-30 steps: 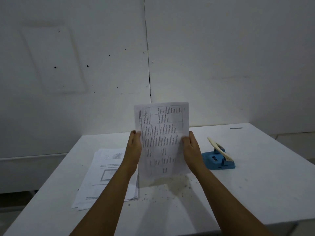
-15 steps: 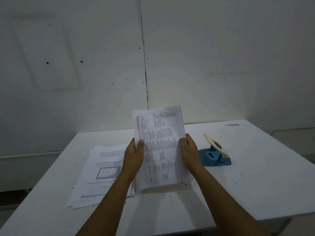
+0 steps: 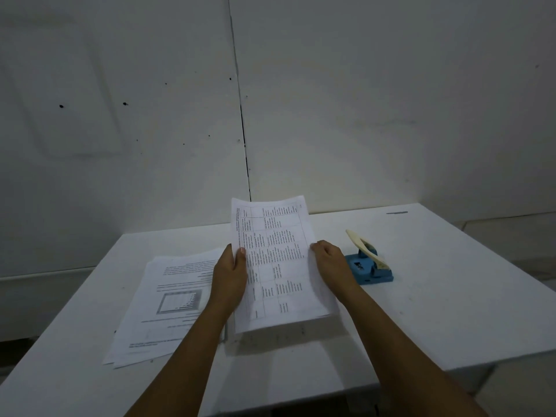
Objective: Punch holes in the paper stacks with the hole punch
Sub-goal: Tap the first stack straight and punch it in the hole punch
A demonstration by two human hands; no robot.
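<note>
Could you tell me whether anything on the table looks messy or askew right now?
Yes: the paper pile beside the left hand is fanned, edges misaligned, and dark specks litter the table below the held stack.

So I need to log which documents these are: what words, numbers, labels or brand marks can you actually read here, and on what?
Held paper stack, gripped by the left hand and right hand: a printed table with small text, too small and blurred to read.
Paper stack on the table: text lines and a boxed chart, also too blurred to read.
Blue hole punch: no legible label or brand.
Nothing can be quoted.
</note>
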